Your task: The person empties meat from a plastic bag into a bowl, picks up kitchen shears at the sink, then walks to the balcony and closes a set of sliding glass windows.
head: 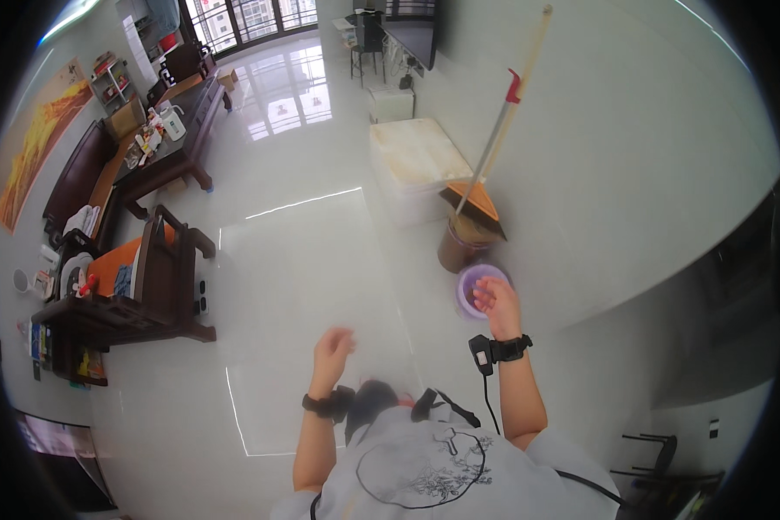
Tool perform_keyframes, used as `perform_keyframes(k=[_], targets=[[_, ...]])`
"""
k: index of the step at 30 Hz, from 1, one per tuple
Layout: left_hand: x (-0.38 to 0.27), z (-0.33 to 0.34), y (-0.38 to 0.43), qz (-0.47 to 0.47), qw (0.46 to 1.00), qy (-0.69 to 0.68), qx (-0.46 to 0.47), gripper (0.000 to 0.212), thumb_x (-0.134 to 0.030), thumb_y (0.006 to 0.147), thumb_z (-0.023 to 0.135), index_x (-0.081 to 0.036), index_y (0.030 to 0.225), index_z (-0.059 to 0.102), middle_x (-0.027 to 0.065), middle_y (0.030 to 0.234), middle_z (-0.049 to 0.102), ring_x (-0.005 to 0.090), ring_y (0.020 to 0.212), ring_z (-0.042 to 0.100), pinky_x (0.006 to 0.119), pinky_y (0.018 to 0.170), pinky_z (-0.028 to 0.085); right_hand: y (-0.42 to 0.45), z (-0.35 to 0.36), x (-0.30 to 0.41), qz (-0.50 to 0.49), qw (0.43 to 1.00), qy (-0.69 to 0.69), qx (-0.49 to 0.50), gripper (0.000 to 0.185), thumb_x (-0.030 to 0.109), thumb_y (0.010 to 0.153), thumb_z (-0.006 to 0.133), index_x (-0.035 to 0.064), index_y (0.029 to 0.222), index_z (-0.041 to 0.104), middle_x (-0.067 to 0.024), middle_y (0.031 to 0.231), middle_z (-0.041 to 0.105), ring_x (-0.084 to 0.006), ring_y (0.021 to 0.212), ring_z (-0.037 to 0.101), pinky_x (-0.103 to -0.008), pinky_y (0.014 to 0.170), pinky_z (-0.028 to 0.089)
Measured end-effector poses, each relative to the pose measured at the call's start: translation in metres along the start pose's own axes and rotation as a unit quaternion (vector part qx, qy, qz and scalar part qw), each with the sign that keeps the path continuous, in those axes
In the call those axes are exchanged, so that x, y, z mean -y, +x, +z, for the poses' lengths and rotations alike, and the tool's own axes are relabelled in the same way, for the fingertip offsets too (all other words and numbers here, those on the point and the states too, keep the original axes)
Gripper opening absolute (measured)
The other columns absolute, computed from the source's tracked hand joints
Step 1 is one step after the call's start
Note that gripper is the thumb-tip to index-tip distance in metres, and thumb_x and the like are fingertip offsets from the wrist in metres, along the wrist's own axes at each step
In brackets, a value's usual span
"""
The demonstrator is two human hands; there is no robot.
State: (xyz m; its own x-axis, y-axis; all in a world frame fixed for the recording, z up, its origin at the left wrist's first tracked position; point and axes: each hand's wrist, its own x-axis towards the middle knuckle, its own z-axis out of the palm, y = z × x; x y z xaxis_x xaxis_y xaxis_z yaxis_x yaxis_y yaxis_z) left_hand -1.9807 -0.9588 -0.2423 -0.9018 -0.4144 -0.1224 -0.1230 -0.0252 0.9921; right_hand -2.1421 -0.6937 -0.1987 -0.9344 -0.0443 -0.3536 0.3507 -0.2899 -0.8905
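Note:
My right hand [498, 305] is held over a round purple bin [463, 300], its fingers loosely bent and apart, with no object visible in it. Behind that bin stands a brown bin [454, 252]. An orange broom head with dark bristles [478, 203] rests above the brown bin, next to a long-handled tool with a grey pole and red grip [513, 88]. A pale yellow pole [534, 49] leans against the wall there. My left hand [333, 357] hangs over the tiled floor, slightly blurred, fingers curled; whether it holds anything small is unclear.
White boxes, one a large foam box [419, 153], stand along the wall beyond the bins. At left are a dark wooden armchair [156, 286] and a low table [188, 123] with a white jug and clutter. A black chair [666, 455] stands at lower right.

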Motion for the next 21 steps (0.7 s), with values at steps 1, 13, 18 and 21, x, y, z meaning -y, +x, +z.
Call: perform_keyframes(k=[1, 13, 18, 21], targets=[[0.005, 0.001, 0.012, 0.0, 1.0, 0.0, -0.003, 0.015, -0.009, 0.081, 0.047, 0.0, 0.089, 0.054, 0.0062, 0.074, 0.056, 0.0109, 0.067, 0.055, 0.023, 0.062, 0.046, 0.013, 0.005, 0.0, -0.006, 1.0, 0.004, 0.0, 0.02, 0.02, 0.078, 0.049, 0.0065, 0.093, 0.052, -0.0024, 0.082, 0.055, -0.0119, 0.073, 0.052, -0.024, 0.063, 0.041], [0.026, 0.004, 0.216, -0.091, 0.995, 0.046, 0.019, 0.018, -0.013, 0.08, 0.049, 0.002, 0.088, 0.055, 0.007, 0.075, 0.058, 0.0124, 0.066, 0.055, 0.024, 0.058, 0.045, 0.17, 0.031, 0.02, -0.064, 0.992, 0.005, -0.106, 0.027, 0.025, 0.079, 0.053, 0.0081, 0.1, 0.05, -0.0033, 0.09, 0.053, -0.0116, 0.079, 0.05, -0.0259, 0.067, 0.041], [-0.013, 0.046, 0.294, -0.033, 0.995, 0.048, 0.086, 0.016, -0.011, 0.079, 0.049, 0.001, 0.089, 0.055, 0.005, 0.072, 0.056, 0.0104, 0.064, 0.052, 0.022, 0.058, 0.042, 0.22, 0.035, 0.046, -0.111, 0.978, -0.032, -0.175, 0.031, 0.024, 0.08, 0.053, 0.0083, 0.106, 0.046, -0.0019, 0.096, 0.05, -0.0099, 0.082, 0.048, -0.0247, 0.068, 0.04], [-0.016, 0.088, 0.337, -0.011, 0.991, 0.035, 0.125, 0.017, -0.01, 0.079, 0.048, 0.0, 0.091, 0.055, 0.005, 0.075, 0.056, 0.0109, 0.067, 0.052, 0.024, 0.062, 0.043, 0.264, 0.032, 0.058, -0.153, 0.961, -0.054, -0.223, 0.042, 0.023, 0.079, 0.054, 0.0074, 0.115, 0.038, -0.0025, 0.102, 0.047, -0.0099, 0.084, 0.046, -0.0235, 0.067, 0.039]])
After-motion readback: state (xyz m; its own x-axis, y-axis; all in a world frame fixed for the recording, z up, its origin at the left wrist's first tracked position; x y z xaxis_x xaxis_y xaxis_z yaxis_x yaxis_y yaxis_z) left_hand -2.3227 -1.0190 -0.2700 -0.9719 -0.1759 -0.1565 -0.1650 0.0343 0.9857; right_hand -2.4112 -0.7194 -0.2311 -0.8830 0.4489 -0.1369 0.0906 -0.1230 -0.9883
